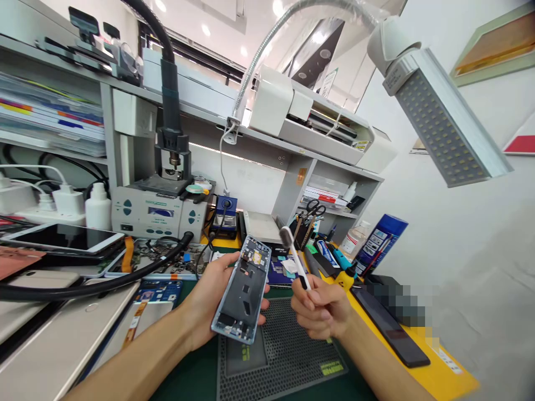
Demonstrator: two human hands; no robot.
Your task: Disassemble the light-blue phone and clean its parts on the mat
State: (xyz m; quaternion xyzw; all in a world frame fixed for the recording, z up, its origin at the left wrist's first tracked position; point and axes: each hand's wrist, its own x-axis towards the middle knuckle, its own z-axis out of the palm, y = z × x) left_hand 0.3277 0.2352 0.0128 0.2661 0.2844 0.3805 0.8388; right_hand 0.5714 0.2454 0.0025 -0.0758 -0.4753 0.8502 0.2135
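Observation:
An opened phone frame (pixel 244 289) with a bluish edge lies in my left hand (pixel 208 295), tilted, its inner side facing me. Small circuit parts show at its top and bottom ends, around a dark middle bay. My left fingers wrap around its long sides. My right hand (pixel 320 309) is closed on a white toothbrush (pixel 298 264) with dark bristles, held upright. The brush head is to the right of the phone frame's top end, apart from it. Below both hands is a dark perforated work mat (pixel 292 356).
A hot-air station (pixel 163 214) stands at the back left, its black hose (pixel 137 275) crossing the left side. Tablets and device shells (pixel 62 334) crowd the left. On the right are a dark phone (pixel 393 328), a blue spray can (pixel 382 242) and a bottle (pixel 355 239). An LED lamp (pixel 443 117) hangs above.

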